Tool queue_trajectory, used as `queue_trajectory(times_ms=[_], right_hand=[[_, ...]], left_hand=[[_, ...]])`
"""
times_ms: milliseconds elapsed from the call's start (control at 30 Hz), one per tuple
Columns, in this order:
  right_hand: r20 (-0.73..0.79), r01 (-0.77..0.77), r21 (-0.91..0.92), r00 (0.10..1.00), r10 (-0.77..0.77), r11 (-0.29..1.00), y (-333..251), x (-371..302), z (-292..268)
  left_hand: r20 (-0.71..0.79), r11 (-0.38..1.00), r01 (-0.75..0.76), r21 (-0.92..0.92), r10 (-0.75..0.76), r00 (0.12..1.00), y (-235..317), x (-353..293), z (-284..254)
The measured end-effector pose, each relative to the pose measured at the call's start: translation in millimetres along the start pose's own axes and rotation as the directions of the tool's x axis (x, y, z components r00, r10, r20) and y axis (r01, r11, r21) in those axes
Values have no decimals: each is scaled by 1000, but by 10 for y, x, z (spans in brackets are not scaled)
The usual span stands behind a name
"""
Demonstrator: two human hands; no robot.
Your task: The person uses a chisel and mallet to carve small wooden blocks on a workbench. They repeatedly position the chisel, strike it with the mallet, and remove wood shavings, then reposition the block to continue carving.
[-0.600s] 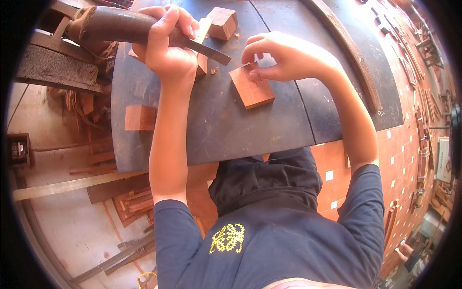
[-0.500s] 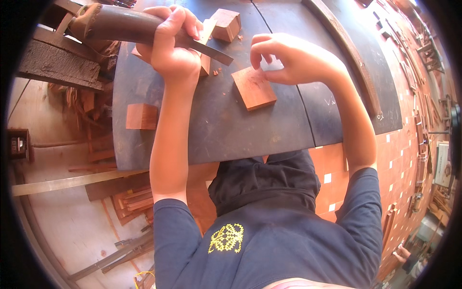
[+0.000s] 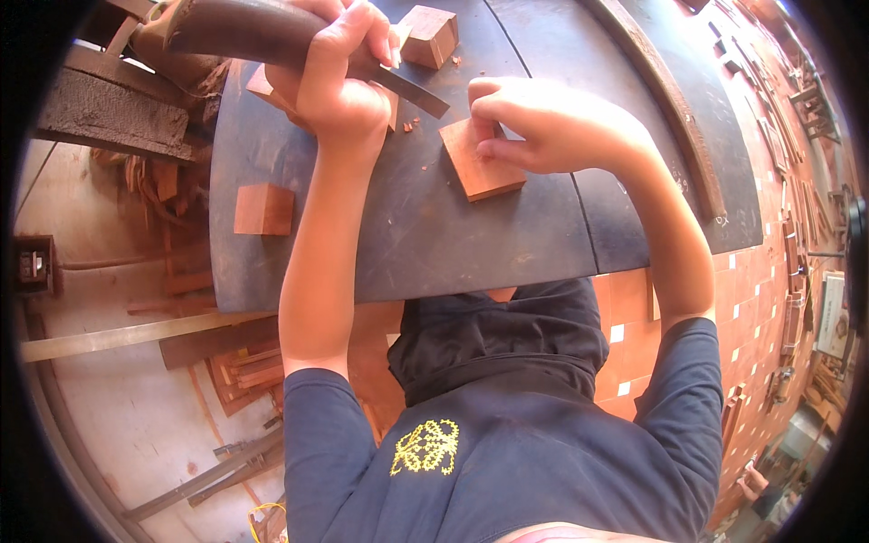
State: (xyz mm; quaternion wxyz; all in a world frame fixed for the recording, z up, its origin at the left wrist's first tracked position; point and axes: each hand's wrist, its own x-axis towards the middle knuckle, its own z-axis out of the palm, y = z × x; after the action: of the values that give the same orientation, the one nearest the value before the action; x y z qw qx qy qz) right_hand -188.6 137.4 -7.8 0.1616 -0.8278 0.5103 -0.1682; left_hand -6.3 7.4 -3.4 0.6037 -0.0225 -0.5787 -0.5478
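Observation:
My left hand (image 3: 344, 86) is closed around a chisel. The chisel's thick brown handle (image 3: 244, 34) extends to the upper left, and its flat metal blade (image 3: 418, 96) points right, above the bench. Over a square reddish wooden block (image 3: 469, 163), my right hand (image 3: 552, 122) has its fingers curled in, with the fingertips at the block's top face. Whatever is between those fingertips, if anything, cannot be made out. Another wooden block (image 3: 268, 89) is partly hidden behind my left hand.
Two more blocks, a far block (image 3: 430, 38) and a near left block (image 3: 262, 210), rest on the dark workbench (image 3: 398, 244). Small wood chips (image 3: 410, 124) lie near the blade. A long wooden bar (image 3: 665, 100) runs along the right side. Timber pieces (image 3: 249, 371) lie below left.
My right hand has come down slightly and its fingers have curled in closer to the block's top. My left hand and the chisel have shifted a little to the right.

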Motion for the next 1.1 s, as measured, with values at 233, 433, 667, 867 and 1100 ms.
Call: queue_trajectory(times_ms=[233,433,667,867,1100], right_hand=[[-144,-133,67,979,142,989,372,45,-238],[-142,-202,34,968,205,979,664,-111,-426],[-169,-307,-56,941,294,950,677,-74,-321],[-200,-328,-26,927,317,944,570,-38,-372],[-128,149,293,985,-116,944,272,81,-126]], left_hand=[[-3,990,18,-141,-19,1000,87,2,-33],[195,969,171,-180,-135,972,168,-10,180],[279,978,159,-136,-116,953,210,-89,307],[253,984,178,-20,-167,953,270,-86,326],[398,956,267,-118,-201,895,214,13,171]])
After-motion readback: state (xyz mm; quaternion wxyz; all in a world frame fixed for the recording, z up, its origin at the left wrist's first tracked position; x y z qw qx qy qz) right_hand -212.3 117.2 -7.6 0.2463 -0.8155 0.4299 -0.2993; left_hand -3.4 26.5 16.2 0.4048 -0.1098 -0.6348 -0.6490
